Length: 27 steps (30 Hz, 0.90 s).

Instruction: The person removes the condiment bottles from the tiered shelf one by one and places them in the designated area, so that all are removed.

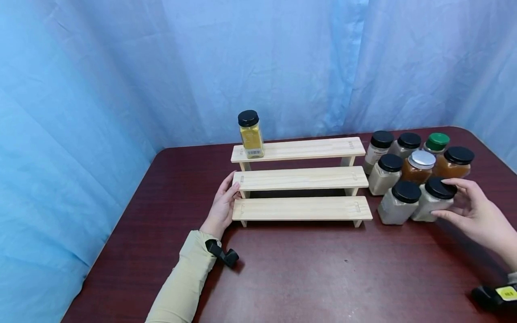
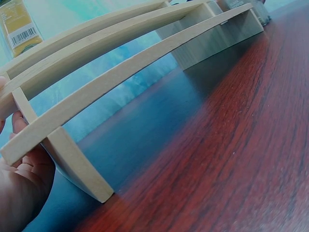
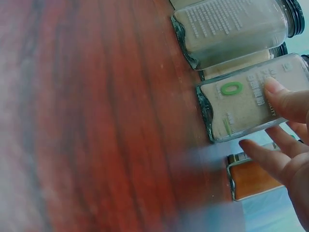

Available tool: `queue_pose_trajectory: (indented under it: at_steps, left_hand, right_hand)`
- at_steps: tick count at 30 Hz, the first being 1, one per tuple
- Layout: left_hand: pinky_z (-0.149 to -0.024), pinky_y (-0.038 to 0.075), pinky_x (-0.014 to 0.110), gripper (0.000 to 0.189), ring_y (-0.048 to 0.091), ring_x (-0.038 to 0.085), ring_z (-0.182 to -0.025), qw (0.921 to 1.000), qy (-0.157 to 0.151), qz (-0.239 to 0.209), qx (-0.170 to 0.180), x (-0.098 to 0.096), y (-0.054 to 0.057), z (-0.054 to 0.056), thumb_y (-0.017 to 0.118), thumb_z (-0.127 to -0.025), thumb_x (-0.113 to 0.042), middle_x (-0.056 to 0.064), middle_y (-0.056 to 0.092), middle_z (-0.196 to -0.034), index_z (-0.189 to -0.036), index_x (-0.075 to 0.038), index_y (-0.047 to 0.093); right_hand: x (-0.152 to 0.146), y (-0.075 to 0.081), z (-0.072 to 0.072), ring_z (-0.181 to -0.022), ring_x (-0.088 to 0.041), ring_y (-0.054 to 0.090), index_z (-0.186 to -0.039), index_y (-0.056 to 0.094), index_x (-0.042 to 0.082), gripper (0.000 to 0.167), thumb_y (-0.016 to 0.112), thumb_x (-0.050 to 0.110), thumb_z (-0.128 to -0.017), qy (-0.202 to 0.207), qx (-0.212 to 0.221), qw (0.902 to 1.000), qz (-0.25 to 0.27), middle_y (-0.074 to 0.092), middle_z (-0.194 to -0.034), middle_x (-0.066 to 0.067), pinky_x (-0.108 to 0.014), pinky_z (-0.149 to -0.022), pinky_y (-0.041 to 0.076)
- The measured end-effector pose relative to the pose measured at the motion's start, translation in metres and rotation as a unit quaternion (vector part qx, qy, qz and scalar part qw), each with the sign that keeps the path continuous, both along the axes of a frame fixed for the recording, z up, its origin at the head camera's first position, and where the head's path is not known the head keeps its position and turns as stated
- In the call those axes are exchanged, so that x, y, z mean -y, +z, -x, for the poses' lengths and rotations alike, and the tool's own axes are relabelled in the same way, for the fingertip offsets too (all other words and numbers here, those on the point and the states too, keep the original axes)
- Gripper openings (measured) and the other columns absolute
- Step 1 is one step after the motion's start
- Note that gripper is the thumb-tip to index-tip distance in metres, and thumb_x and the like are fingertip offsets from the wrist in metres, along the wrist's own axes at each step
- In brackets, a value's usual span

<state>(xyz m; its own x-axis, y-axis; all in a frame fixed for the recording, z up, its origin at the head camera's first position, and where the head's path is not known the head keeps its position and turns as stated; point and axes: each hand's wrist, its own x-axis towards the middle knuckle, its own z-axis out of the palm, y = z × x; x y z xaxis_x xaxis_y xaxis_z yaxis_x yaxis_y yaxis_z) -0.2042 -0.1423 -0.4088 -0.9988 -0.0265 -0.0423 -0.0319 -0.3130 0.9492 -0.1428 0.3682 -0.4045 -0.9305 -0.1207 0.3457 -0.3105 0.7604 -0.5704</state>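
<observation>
A three-tier wooden rack (image 1: 300, 179) stands on the table, and my left hand (image 1: 221, 204) holds its left end at the middle tier. In the left wrist view, fingers (image 2: 36, 159) show behind the lowest board, near a leg. A spice jar of yellow powder (image 1: 252, 139) stands at the left of the top tier. To the right of the rack, my right hand (image 1: 474, 211) grips a black-lidded jar of pale powder (image 1: 430, 206). The thumb (image 3: 277, 94) lies on its printed face, with a finger at the lid. That jar is upright in the front row.
Beside the held jar is another black-lidded jar (image 1: 397, 204). Behind them stand several more jars, including one with a silver lid (image 1: 420, 163) and one with a green lid (image 1: 437, 142). Blue curtains (image 1: 258, 67) hang around the dark red table (image 1: 307, 278).
</observation>
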Motion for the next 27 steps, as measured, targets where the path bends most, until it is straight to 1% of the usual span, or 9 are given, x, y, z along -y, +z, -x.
queue_pose_trajectory:
  at_steps: [15,18,19,20,22,23,24,25,27]
  left_hand:
    - [-0.071,0.041,0.015,0.055,0.052,0.002,-0.08,1.0,-0.005,-0.005,-0.003,0.0,0.001,-0.002,0.046,-0.098,-0.008,0.006,0.045,-0.128,-0.149,-0.006,0.026]
    - [-0.071,0.041,0.015,0.054,0.052,0.003,-0.08,1.0,-0.005,0.0,-0.002,0.001,0.001,-0.001,0.047,-0.098,-0.009,0.007,0.045,-0.128,-0.149,-0.005,0.027]
    - [-0.071,0.041,0.015,0.054,0.052,0.003,-0.08,1.0,-0.004,0.001,-0.001,0.001,0.001,-0.001,0.047,-0.098,-0.009,0.007,0.045,-0.127,-0.148,-0.005,0.027]
    - [-0.071,0.04,0.015,0.054,0.051,0.003,-0.079,1.0,-0.004,0.004,-0.002,0.001,0.0,-0.001,0.047,-0.098,-0.009,0.008,0.045,-0.127,-0.148,-0.005,0.028]
    - [-0.071,0.04,0.015,0.053,0.051,0.003,-0.078,1.0,-0.005,0.006,-0.006,0.001,-0.001,-0.001,0.049,-0.098,-0.01,0.008,0.046,-0.126,-0.148,-0.006,0.03]
    - [-0.071,0.04,0.014,0.053,0.051,0.003,-0.078,0.9999,-0.005,0.005,-0.009,0.001,-0.001,-0.001,0.05,-0.097,-0.011,0.008,0.046,-0.126,-0.147,-0.006,0.031]
    - [-0.071,0.04,0.014,0.054,0.051,0.003,-0.078,0.9998,-0.007,0.003,-0.017,0.001,-0.002,-0.001,0.052,-0.097,-0.014,0.008,0.047,-0.125,-0.147,-0.007,0.032]
    - [-0.071,0.04,0.014,0.055,0.05,0.003,-0.078,0.9997,-0.008,0.001,-0.024,0.001,-0.003,-0.002,0.055,-0.096,-0.016,0.008,0.048,-0.124,-0.146,-0.008,0.034]
    - [-0.071,0.04,0.014,0.056,0.051,0.004,-0.077,0.9986,-0.018,-0.016,-0.048,0.002,-0.007,-0.001,0.059,-0.093,-0.021,0.007,0.05,-0.122,-0.145,-0.012,0.038]
  right_hand:
    - [-0.002,-0.002,0.002,-0.085,0.033,0.025,-0.136,0.021,-0.008,0.076,0.066,-0.019,-0.075,-0.002,0.02,0.9996,0.018,0.033,-0.124,-0.039,0.005,-0.058,0.035]
    - [-0.007,-0.007,0.005,-0.085,0.027,0.037,-0.139,0.023,-0.003,0.077,0.067,-0.014,-0.077,-0.006,0.021,0.9997,0.015,0.035,-0.126,-0.034,0.004,-0.059,0.037]
    - [-0.01,-0.01,0.006,-0.086,0.026,0.038,-0.141,0.025,0.001,0.074,0.067,-0.007,-0.08,-0.01,0.018,0.9997,0.011,0.039,-0.127,-0.024,0.004,-0.059,0.037]
    - [-0.011,-0.011,0.007,-0.089,0.016,0.05,-0.142,0.025,0.003,0.075,0.068,-0.005,-0.081,-0.01,0.021,0.9997,0.012,0.039,-0.127,-0.023,0.0,-0.06,0.043]
    - [-0.014,-0.013,0.008,-0.089,0.015,0.051,-0.143,0.029,0.011,0.072,0.068,0.006,-0.083,-0.02,0.018,0.9996,0.004,0.041,-0.124,-0.008,-0.001,-0.06,0.043]
    - [-0.015,-0.013,0.008,-0.09,0.004,0.057,-0.142,0.03,0.012,0.071,0.069,0.008,-0.083,-0.021,0.02,0.9996,0.002,0.041,-0.124,-0.007,-0.001,-0.06,0.043]
    - [-0.015,-0.013,0.008,-0.088,0.016,0.05,-0.142,0.031,0.012,0.07,0.069,0.009,-0.083,-0.021,0.02,0.9996,0.001,0.042,-0.123,-0.007,-0.001,-0.06,0.043]
    - [-0.015,-0.011,0.007,-0.087,0.006,0.056,-0.14,0.032,0.009,0.069,0.069,0.007,-0.082,-0.019,0.023,0.9996,0.002,0.043,-0.124,-0.011,-0.001,-0.059,0.043]
    - [-0.016,-0.01,0.008,-0.086,0.006,0.055,-0.138,0.034,0.006,0.069,0.071,0.003,-0.081,-0.024,0.023,0.9994,-0.004,0.042,-0.124,-0.016,0.003,-0.058,0.038]
